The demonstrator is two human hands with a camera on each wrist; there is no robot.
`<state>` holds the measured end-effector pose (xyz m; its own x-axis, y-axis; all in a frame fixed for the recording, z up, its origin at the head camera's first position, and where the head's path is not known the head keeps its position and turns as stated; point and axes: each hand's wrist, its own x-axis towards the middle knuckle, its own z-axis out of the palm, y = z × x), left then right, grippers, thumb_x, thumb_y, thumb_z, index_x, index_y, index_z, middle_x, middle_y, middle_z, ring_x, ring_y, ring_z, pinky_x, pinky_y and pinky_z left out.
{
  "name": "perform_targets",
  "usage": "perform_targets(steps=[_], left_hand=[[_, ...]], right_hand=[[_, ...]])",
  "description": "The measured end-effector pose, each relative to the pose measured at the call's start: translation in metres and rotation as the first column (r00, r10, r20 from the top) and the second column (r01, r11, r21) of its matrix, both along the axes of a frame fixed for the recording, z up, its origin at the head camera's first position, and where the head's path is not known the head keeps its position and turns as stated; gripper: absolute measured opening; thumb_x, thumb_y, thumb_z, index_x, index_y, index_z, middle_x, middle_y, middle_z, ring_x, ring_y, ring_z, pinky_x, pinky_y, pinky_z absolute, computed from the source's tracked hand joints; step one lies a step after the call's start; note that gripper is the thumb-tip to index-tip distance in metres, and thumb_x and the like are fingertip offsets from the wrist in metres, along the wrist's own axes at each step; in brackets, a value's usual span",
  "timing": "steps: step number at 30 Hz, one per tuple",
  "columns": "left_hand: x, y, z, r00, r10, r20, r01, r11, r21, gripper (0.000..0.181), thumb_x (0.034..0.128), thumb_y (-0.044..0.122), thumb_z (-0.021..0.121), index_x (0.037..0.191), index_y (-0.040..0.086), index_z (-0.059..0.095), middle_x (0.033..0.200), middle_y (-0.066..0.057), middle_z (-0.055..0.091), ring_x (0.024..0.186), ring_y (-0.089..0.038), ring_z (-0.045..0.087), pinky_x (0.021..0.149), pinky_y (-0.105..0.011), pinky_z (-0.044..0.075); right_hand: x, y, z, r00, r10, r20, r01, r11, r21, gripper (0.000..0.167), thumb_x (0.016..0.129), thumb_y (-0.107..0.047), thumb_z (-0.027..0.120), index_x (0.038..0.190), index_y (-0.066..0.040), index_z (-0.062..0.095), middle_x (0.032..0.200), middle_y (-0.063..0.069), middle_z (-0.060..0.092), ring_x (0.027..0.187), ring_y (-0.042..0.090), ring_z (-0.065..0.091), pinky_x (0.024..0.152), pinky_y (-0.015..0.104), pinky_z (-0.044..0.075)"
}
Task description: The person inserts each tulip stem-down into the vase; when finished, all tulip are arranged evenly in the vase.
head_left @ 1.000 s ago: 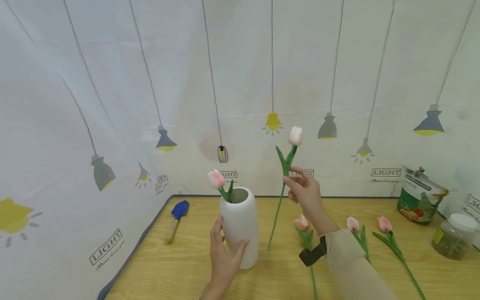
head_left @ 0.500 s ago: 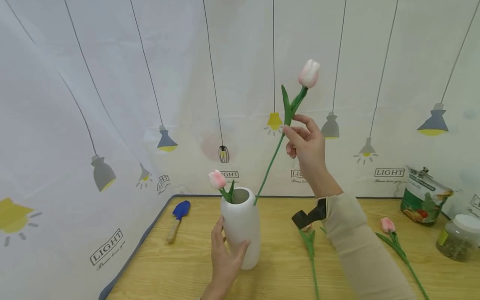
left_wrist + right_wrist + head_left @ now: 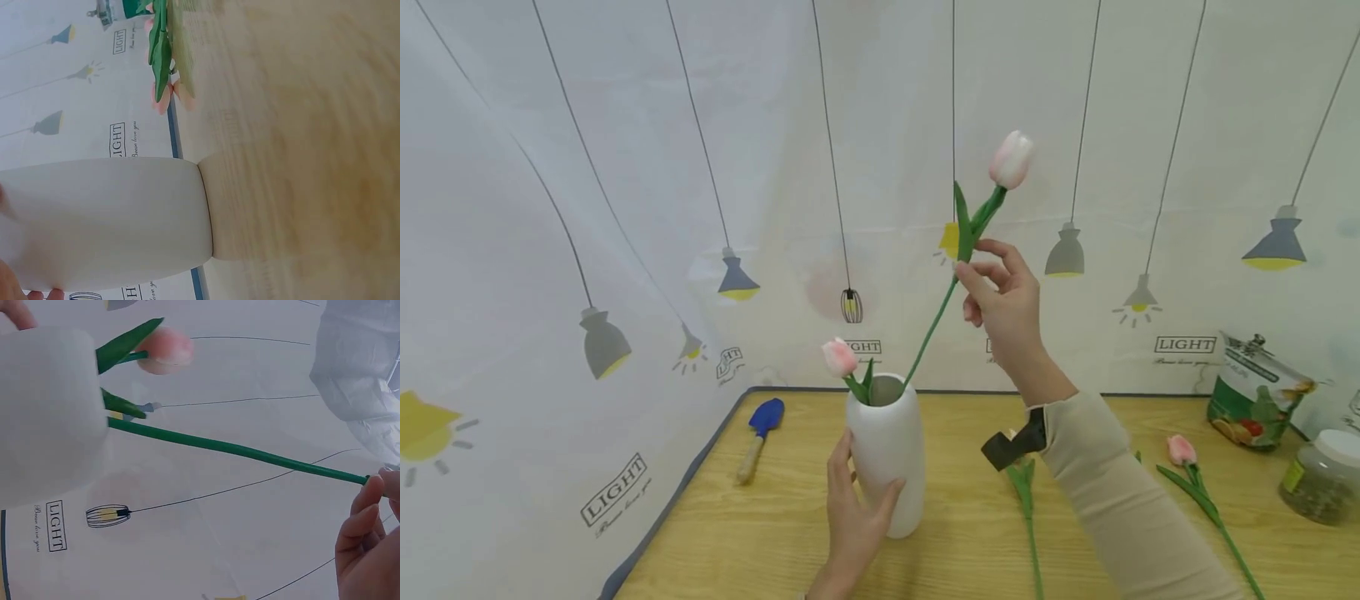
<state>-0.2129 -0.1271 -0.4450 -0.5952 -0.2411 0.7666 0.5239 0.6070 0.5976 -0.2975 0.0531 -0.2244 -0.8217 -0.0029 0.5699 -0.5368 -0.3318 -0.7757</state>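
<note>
A white vase [image 3: 887,458] stands upright on the wooden table, and my left hand [image 3: 853,517] grips its lower side, thumb in front. One pink tulip [image 3: 840,357] leans out of its mouth to the left. Up and to the right, my right hand [image 3: 1007,308] pinches another pale pink tulip [image 3: 1012,160] just below its leaves. That tulip's green stem [image 3: 237,449] slants down to the vase mouth; in the right wrist view its lower end is hidden behind the rim. The left wrist view shows the vase base [image 3: 187,212] resting on the table.
A blue trowel [image 3: 762,433] lies left of the vase. Two more tulips lie at right, one tulip [image 3: 1026,492] partly under the right wrist strap, another tulip [image 3: 1198,487] farther right. A printed pouch [image 3: 1255,396] and a lidded jar [image 3: 1321,479] stand at the right edge.
My right hand has lifted the tulip from beside the vase, then shifted left and slightly down, bringing the stem's lower end to the vase mouth. My left hand has stayed on the vase.
</note>
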Motion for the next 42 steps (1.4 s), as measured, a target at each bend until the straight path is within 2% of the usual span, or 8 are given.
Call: perform_targets(steps=[6,11,16,19,26,38,42], left_hand=[[0.000,0.000,0.000,1.000,0.005,-0.001,-0.005,1.000,-0.006,0.087,0.0667,0.019,0.077,0.137,0.008,0.027,0.128,-0.012,0.041,0.113,-0.024,0.044,0.075,-0.043,0.049],[0.000,0.001,0.000,1.000,0.007,-0.003,-0.007,1.000,-0.009,0.087,0.0663,0.019,0.077,0.137,0.008,0.027,0.129,-0.012,0.041,0.113,-0.026,0.045,0.074,-0.042,0.049],[-0.002,0.001,0.000,1.000,0.004,-0.010,-0.004,1.000,-0.017,0.087,0.0661,0.019,0.077,0.137,0.007,0.028,0.129,-0.013,0.041,0.112,-0.026,0.045,0.073,-0.041,0.049],[-0.002,0.001,-0.001,1.000,0.008,-0.001,-0.008,1.000,-0.016,0.087,0.0668,0.020,0.077,0.137,0.009,0.027,0.129,-0.011,0.041,0.113,-0.025,0.045,0.074,-0.041,0.049],[0.000,0.000,0.000,0.999,0.013,0.034,-0.013,1.000,-0.015,0.086,0.0690,0.021,0.075,0.138,0.011,0.025,0.130,-0.011,0.040,0.113,-0.027,0.045,0.074,-0.042,0.049],[0.003,0.000,0.003,0.999,0.004,0.039,-0.003,1.000,-0.012,0.085,0.0696,0.022,0.075,0.138,0.011,0.025,0.131,-0.011,0.039,0.114,-0.028,0.044,0.075,-0.043,0.049],[0.003,0.000,0.002,0.999,0.008,0.049,-0.008,1.000,-0.011,0.085,0.0697,0.022,0.075,0.138,0.012,0.025,0.130,-0.011,0.039,0.114,-0.029,0.044,0.076,-0.043,0.049]], right_hand=[[0.001,-0.015,-0.029,0.997,-0.002,0.079,-0.010,0.987,0.159,0.030,0.081,-0.019,0.064,0.109,-0.018,0.052,0.078,-0.004,0.057,0.041,0.006,0.044,0.040,0.016,0.036],[0.006,-0.027,-0.057,0.994,0.007,0.106,-0.036,0.962,0.272,0.034,0.082,-0.023,0.063,0.113,-0.017,0.051,0.080,-0.003,0.058,0.042,0.007,0.044,0.041,0.018,0.037],[0.010,-0.034,-0.083,0.989,0.007,0.149,-0.060,0.932,0.357,0.035,0.081,-0.024,0.064,0.113,-0.019,0.052,0.084,0.004,0.058,0.043,0.009,0.045,0.042,0.021,0.037],[0.011,-0.038,-0.093,0.987,0.000,0.159,-0.062,0.920,0.387,0.035,0.080,-0.025,0.064,0.113,-0.017,0.053,0.087,0.010,0.058,0.045,0.010,0.046,0.043,0.022,0.038],[0.012,-0.043,-0.102,0.982,-0.012,0.188,-0.068,0.908,0.413,0.034,0.080,-0.025,0.065,0.110,-0.014,0.055,0.093,0.016,0.057,0.049,0.009,0.050,0.045,0.021,0.041],[0.014,-0.044,-0.103,0.983,0.002,0.181,-0.076,0.912,0.404,0.029,0.079,-0.021,0.066,0.104,-0.006,0.059,0.092,0.012,0.057,0.051,0.008,0.052,0.047,0.021,0.045],[0.014,-0.041,-0.106,0.979,0.020,0.202,-0.097,0.919,0.381,0.030,0.079,-0.022,0.066,0.105,-0.009,0.059,0.091,0.008,0.057,0.052,0.007,0.052,0.048,0.021,0.044]])
